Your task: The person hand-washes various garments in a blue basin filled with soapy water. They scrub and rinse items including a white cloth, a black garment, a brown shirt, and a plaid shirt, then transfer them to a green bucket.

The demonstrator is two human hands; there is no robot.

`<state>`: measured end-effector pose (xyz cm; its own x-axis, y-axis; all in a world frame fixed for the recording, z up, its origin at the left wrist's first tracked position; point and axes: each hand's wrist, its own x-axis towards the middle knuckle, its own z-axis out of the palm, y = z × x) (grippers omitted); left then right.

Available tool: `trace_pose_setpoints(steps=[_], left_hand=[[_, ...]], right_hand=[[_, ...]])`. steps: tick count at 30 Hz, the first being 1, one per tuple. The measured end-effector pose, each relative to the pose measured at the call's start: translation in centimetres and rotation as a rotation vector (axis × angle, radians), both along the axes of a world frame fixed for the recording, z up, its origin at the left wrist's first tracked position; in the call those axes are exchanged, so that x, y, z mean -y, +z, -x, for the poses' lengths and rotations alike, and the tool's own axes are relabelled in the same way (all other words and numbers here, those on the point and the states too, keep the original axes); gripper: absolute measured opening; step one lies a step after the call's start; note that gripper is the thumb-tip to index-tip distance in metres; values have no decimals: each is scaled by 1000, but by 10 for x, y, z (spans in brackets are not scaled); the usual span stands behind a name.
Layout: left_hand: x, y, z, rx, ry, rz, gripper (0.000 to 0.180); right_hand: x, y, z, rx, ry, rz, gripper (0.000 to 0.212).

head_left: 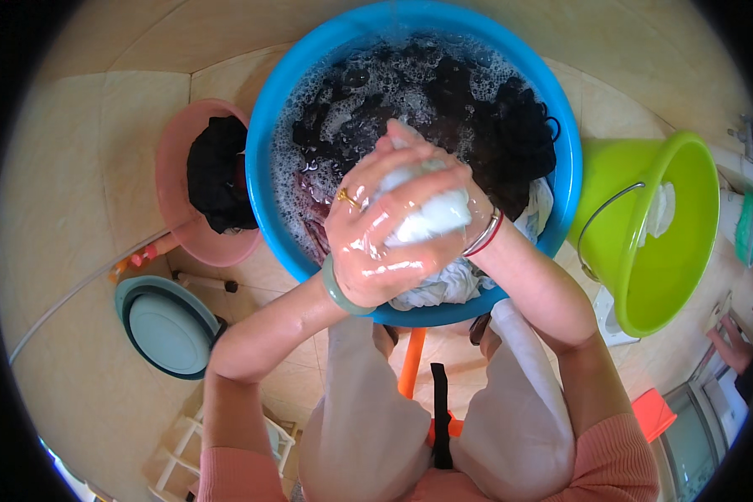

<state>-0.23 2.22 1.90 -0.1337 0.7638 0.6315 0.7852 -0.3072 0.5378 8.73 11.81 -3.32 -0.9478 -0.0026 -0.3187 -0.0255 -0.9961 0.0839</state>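
Observation:
Both my hands are pressed together over a large blue basin (259,167), squeezing a wet white cloth (431,219). My left hand (364,251), with a gold ring and a pale green bangle, wraps its fingers over the cloth from the left. From the right my right hand (479,213), with a red and silver bracelet at the wrist, closes round it; most of its fingers are hidden. The basin below holds foamy dark water. A black garment (519,138) lies at its right side, and a whitish patterned cloth (448,284) lies at the near edge.
A pink basin (171,184) with black clothing stands at left, near a grey-green collapsible basin (171,335). At right a lime green bucket (678,276), tilted in view, has something white inside. An orange object (653,414) is at lower right, near part of another person (736,347).

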Motion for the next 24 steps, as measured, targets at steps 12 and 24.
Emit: trace_pose_setpoints(steps=[12, 24], left_hand=[[23, 4, -18, -413, -271, -5, 24], [24, -21, -13, -770, -468, -1, 16]], right_hand=[[-8, 31, 5, 79, 297, -825, 31], [-9, 10, 14, 44, 425, -1152, 29]])
